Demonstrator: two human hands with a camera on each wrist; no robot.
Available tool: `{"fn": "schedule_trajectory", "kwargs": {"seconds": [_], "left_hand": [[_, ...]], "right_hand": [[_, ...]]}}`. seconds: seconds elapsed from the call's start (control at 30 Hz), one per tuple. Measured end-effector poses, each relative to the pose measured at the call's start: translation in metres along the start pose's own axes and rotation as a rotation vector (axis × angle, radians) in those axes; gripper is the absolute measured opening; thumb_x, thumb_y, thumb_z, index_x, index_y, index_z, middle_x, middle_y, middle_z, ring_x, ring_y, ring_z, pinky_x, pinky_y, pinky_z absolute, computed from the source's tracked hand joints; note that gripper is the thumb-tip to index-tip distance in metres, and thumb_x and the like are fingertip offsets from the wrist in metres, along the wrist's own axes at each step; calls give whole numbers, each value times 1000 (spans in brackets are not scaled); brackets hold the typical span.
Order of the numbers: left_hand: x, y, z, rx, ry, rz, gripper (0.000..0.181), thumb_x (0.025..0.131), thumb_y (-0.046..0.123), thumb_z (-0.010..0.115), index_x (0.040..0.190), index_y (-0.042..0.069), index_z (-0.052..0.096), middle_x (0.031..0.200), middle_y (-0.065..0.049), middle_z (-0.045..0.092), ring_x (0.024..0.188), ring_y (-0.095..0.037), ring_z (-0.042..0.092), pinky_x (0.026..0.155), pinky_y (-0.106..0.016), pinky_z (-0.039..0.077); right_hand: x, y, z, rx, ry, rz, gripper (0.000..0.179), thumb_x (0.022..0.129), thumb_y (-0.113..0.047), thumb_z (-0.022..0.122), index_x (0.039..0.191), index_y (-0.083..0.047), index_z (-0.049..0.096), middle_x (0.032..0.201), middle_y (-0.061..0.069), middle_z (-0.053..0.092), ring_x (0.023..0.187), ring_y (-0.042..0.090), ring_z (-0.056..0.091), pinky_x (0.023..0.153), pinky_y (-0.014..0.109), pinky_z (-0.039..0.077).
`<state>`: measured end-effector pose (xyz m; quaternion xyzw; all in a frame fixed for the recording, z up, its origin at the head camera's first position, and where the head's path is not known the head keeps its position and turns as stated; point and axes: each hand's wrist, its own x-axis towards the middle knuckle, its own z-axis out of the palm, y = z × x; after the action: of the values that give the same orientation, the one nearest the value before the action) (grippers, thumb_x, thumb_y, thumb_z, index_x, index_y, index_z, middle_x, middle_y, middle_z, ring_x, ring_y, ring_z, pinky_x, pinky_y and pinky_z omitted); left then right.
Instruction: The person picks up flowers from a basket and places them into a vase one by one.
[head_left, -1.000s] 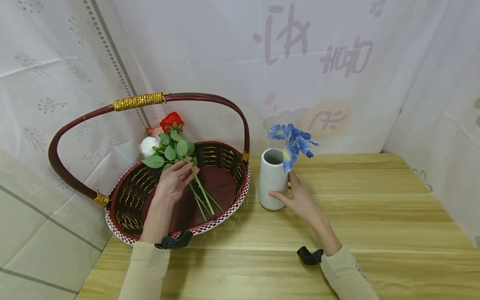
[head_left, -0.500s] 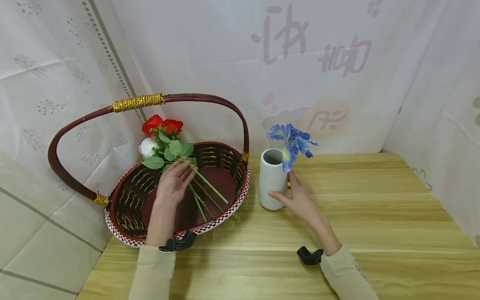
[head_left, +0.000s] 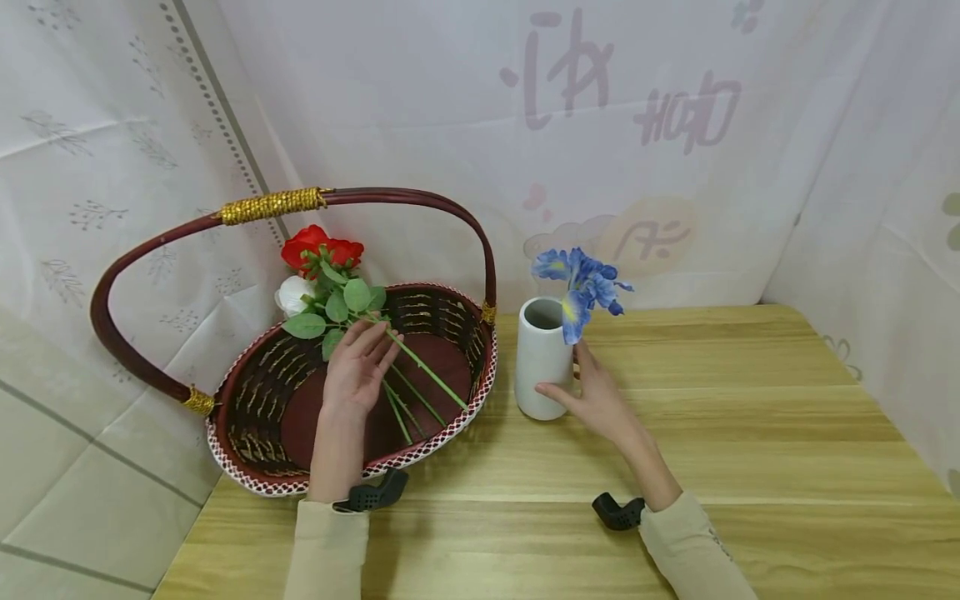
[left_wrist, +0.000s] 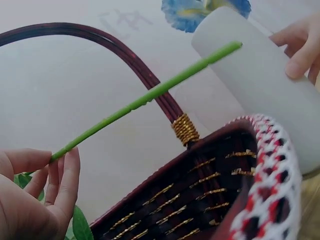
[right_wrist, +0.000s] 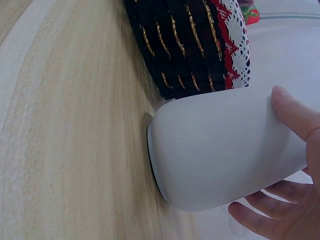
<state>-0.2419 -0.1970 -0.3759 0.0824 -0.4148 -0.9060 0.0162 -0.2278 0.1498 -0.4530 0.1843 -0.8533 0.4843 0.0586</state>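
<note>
Over the basket, my left hand (head_left: 352,375) pinches the green stem (left_wrist: 132,106) of a rose between thumb and fingertips. The stem's cut end points right, toward the vase. Beyond that hand, two red roses (head_left: 303,248) and a white rose (head_left: 294,296) lie at the basket's back left, with green leaves below the blooms. Other stems (head_left: 420,396) cross the basket's inside. My right hand (head_left: 600,400) grips the white vase (head_left: 542,367), thumb in front and fingers round the far side. The vase stands upright on the table, and a blue iris (head_left: 585,287) leans from its mouth.
The dark red woven basket (head_left: 258,433) has a lace-trimmed rim and a tall arched handle (head_left: 420,197) with gold wrapping. It stands close to the vase on a wooden table (head_left: 712,433). A printed white curtain (head_left: 420,100) hangs behind and at the sides.
My left hand has moved slightly right, and its stem has swung right, its end now at the basket's right rim. A second red bloom has come into fuller view. My right hand stays on the vase.
</note>
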Motion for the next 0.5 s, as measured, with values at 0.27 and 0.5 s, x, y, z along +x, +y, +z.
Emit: {"fn": "schedule_trajectory", "kwargs": {"seconds": [0.27, 0.5], "left_hand": [[-6, -10, 7, 17, 25, 97, 23, 100, 4, 63, 122, 9, 59, 99, -5, 65, 91, -19, 66, 108, -40, 46], [-9, -18, 13, -22, 26, 146, 27, 99, 4, 63, 125, 7, 58, 98, -6, 66, 86, -19, 67, 98, -36, 54]], "right_hand": [[1, 0, 1, -1, 5, -2, 99, 90, -40, 78, 162, -14, 14, 153, 22, 39, 133, 40, 47, 102, 60, 47], [0, 2, 1, -5, 7, -4, 99, 91, -40, 77, 162, -13, 14, 152, 22, 40, 133, 40, 48, 102, 60, 47]]}}
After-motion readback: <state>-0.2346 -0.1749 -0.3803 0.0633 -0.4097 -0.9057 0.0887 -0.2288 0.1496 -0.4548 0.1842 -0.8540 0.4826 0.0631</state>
